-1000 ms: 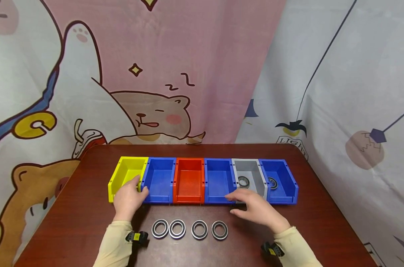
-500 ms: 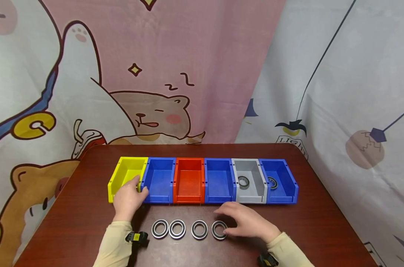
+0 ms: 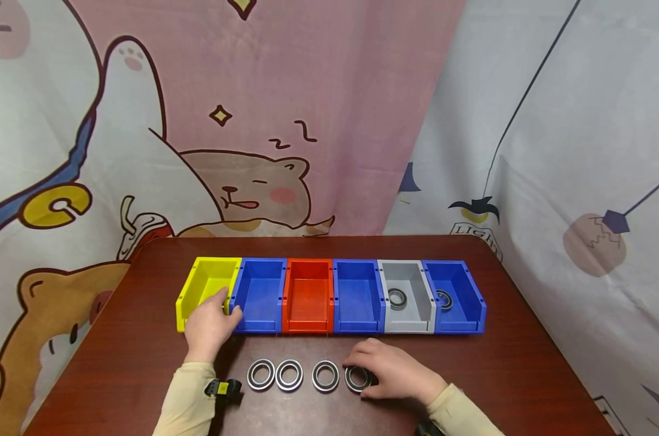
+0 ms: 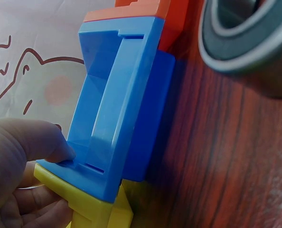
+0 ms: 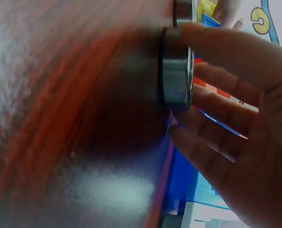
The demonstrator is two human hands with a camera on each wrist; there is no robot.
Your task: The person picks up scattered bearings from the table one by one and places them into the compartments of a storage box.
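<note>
Head cam: six bins in a row (three blue, one each yellow, red, gray), plus six bearings: four near on the table, one in the gray bin, one in the rightmost blue bin. Right hand is curled around the rightmost table bearing, dark-faced with shiny edges.

Left wrist: left hand pinches the yellow bin where it meets its blue neighbor.

Right wrist: gripped bearing's rim looks smooth, silvery.

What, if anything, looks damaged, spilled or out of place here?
Nothing looks damaged or spilled. Only the spacing of the four round black-and-silver metal bearings on the brown wood-grained table is uneven: the leftmost two lie closest.
</note>
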